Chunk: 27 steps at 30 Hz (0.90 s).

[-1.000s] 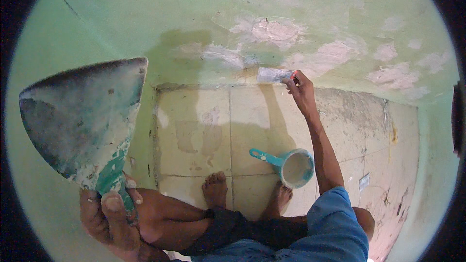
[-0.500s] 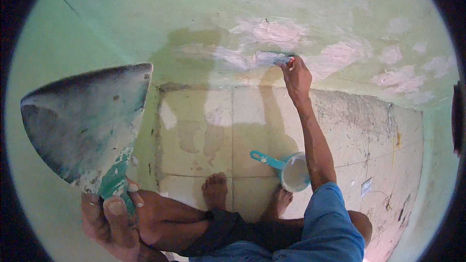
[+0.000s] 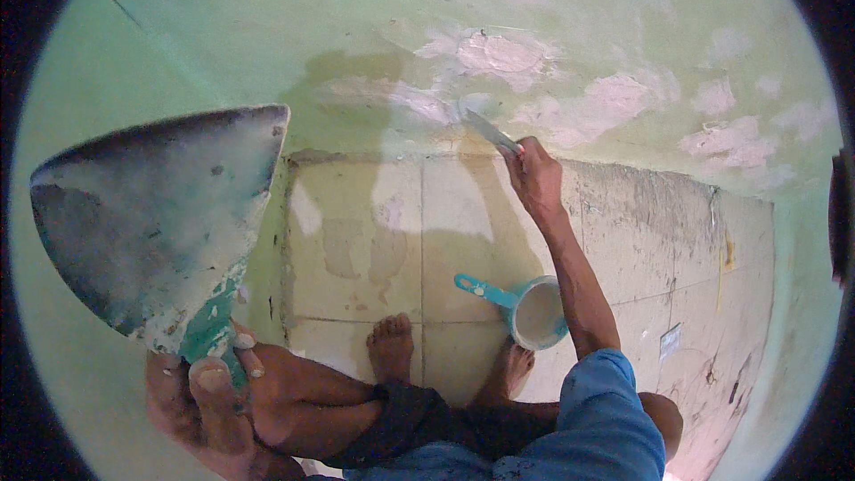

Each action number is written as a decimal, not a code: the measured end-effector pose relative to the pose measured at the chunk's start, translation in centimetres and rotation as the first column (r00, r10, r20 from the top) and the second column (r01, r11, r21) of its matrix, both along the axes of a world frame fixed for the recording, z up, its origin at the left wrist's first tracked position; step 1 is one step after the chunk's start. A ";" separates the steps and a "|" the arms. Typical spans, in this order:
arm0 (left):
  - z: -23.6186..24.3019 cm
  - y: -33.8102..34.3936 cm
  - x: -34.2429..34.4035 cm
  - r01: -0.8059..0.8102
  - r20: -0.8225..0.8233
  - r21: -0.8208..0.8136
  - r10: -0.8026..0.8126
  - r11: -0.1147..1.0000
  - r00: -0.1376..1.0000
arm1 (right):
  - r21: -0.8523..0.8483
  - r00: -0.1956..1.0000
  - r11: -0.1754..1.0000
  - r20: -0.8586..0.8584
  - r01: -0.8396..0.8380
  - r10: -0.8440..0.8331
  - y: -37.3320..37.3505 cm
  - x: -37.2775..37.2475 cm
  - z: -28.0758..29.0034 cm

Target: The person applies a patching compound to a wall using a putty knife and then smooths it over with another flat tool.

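Observation:
My left hand [image 3: 205, 410] grips the green, plaster-crusted handle of a wide putty knife [image 3: 156, 223]. Its broad grey blade points up, close to the camera. Further off, my right hand [image 3: 538, 180] is closed on a smaller putty knife [image 3: 492, 133], now seen nearly edge-on. That blade's tip is at or just off the green wall [image 3: 338, 0], low down by a pale filler patch [image 3: 419, 101]; whether it touches I cannot tell. Another thick patch of whitish filler [image 3: 503, 52] lies just above it.
A turquoise long-handled dipper [image 3: 537, 316] with pale paste inside stands on the tiled floor [image 3: 463, 258] beside my right foot. More filler patches [image 3: 732, 142] run along the wall to the right. A small card-like piece [image 3: 671, 341] lies on the tiles at right.
My right hand has come down and back slightly from the wall, and its knife has turned from flat to nearly edge-on. The left hand's wide knife has shifted only slightly.

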<state>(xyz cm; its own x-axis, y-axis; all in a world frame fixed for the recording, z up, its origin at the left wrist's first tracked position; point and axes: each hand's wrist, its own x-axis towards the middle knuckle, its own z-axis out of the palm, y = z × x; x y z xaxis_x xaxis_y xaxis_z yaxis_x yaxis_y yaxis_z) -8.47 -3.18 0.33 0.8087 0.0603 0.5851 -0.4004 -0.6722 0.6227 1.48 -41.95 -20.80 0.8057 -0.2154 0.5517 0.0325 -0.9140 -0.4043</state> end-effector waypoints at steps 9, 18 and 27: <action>-0.5 3.3 -1.3 0.002 0.177 0.633 -0.148 0.774 0.973 | -0.053 0.996 0.998 0.085 0.014 -0.010 0.8 2.9 0.4; 1.8 -1.4 0.2 0.086 -0.279 -0.215 -0.145 0.973 0.949 | 0.052 0.964 0.968 0.099 0.245 -0.249 -5.9 1.5 -1.1; 0.1 -0.6 0.9 0.168 -0.121 -0.298 -0.212 0.940 0.970 | 0.114 0.971 0.964 -0.042 0.238 -0.235 -8.7 -2.9 0.0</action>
<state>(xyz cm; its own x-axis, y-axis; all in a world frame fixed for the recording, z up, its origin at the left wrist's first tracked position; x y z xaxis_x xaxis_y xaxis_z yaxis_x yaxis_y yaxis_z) -7.54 -3.77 0.46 0.8979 0.0429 0.4382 -0.3910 -0.3796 0.8384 -1.41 -50.61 -20.83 0.7384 -0.4639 0.4894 -0.1917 -0.8402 -0.5073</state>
